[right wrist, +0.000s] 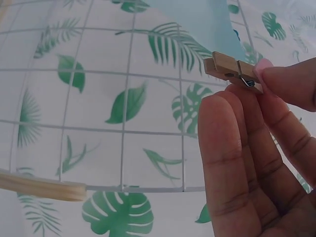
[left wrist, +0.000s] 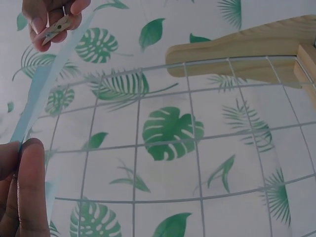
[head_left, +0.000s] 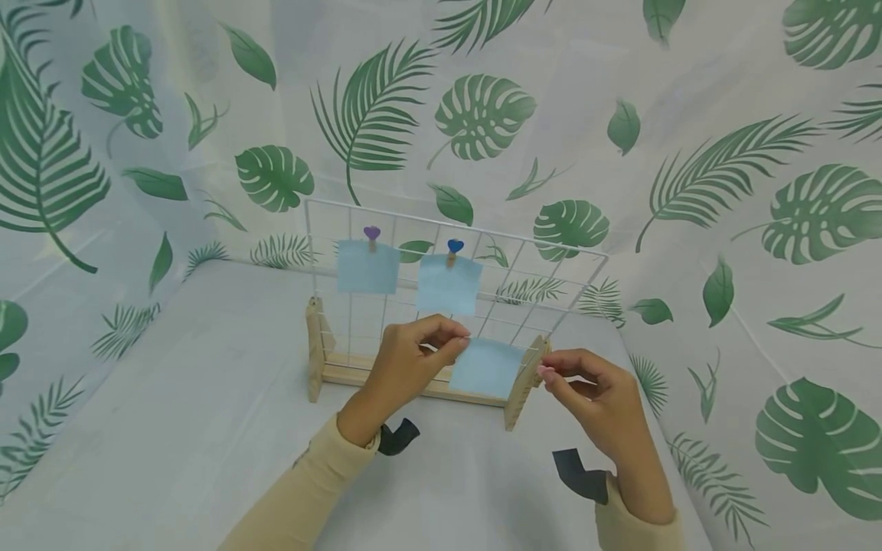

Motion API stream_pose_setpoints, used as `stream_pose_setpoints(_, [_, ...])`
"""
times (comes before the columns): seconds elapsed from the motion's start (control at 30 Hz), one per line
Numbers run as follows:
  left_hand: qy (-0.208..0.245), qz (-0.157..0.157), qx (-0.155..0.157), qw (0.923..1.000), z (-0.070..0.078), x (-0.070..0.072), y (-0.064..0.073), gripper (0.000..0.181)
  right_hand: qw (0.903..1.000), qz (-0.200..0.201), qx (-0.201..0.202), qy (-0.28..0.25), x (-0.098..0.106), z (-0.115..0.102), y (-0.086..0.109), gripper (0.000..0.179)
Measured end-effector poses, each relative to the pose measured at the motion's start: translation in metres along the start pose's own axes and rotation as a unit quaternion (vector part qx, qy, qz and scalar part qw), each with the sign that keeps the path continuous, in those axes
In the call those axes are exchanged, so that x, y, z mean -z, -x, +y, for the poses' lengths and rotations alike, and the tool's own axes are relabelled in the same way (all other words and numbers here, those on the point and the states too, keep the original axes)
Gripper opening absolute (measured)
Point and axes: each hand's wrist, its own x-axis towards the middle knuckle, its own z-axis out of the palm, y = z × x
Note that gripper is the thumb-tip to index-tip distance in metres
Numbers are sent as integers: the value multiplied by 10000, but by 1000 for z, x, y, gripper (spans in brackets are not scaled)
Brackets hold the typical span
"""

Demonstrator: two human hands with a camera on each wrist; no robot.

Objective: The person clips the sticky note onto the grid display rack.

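My left hand [head_left: 409,352] pinches the upper left corner of a light blue paper square [head_left: 488,367] between thumb and fingertips. The paper hangs in front of the lower right part of a white wire grid [head_left: 455,227]. To the right of it, my right hand [head_left: 605,398] pinches a small wooden clothespin [right wrist: 229,66] with a pink decoration [right wrist: 263,66] at its thumb end. In the right wrist view the clothespin's tip points left, near the blue paper, and looks closed. The left wrist view shows the paper [left wrist: 39,98] edge-on.
Two more blue paper squares hang on the grid, the left one [head_left: 367,269] under a purple heart clothespin [head_left: 372,233], the other [head_left: 448,287] under a blue heart clothespin [head_left: 455,246]. Wooden feet [head_left: 315,360] support the grid on a white table [head_left: 172,398]. Leaf-patterned cloth [head_left: 579,69] surrounds it.
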Motion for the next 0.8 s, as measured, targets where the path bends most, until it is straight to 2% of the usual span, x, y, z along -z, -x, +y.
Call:
stream_pose_setpoints(0.4, [-155, 27, -442, 9989, 2, -2, -12, 6, 9999, -64, 62, -122, 3, 0, -11, 19])
stream_pose_setpoints(0.63, [-271, -25, -438, 9987, 4, -2, -18, 6, 9998, -19, 80, -169, 2, 0, -17, 19])
stream_pose_setpoints(0.8, [-315, -50, -449, 9985, 3, -3, -23, 6, 10000, 2, 17, -77, 2, 0, -19, 12])
